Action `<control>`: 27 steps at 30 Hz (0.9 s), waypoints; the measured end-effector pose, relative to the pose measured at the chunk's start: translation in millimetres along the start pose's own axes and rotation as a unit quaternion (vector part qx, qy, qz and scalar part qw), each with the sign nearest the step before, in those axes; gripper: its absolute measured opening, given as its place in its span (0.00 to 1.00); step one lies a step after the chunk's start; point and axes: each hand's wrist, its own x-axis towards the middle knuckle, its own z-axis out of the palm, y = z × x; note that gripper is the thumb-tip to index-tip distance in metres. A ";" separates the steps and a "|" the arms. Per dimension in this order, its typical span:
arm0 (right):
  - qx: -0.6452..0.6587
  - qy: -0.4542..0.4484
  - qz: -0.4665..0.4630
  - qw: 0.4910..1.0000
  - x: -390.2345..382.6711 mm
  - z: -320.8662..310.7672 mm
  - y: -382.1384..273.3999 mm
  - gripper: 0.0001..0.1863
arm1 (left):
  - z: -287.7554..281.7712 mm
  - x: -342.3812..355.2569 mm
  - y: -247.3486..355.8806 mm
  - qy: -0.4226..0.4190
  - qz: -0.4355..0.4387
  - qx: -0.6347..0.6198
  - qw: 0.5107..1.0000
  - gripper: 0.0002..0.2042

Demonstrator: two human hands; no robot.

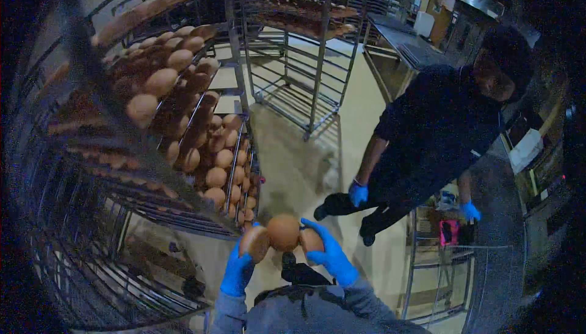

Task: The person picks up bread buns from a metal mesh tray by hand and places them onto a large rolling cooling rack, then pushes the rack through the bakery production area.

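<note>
Both hands, left hand point(237, 271) and right hand point(330, 254), cup three bread rolls point(283, 232) beside the rack point(235, 59); light, soft, crushable, so best supported underneath.

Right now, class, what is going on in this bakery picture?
A person in blue gloves holds a row of round brown buns between both hands, the left hand and right hand pressing in from either side. Beside them on the left stands a wire rack with shelves full of more buns. Across the floor, a co-worker in dark clothes, also wearing blue gloves, stands by a metal trolley. Another rack stands further back.
</note>
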 end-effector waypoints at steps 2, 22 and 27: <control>0.051 -0.010 0.030 0.998 51.1 -20.5 -12.1 0.47 | 11.5 32.9 24.4 0.005 0.004 0.030 1.000 0.40; -0.022 0.039 -0.049 0.998 523.2 -167.5 -33.7 0.48 | 31.3 539.7 133.1 -0.015 0.075 -0.032 0.997 0.39; -0.013 0.095 -0.047 0.994 603.1 -246.8 -48.0 0.45 | 104.8 658.5 185.5 -0.067 0.054 0.058 0.995 0.42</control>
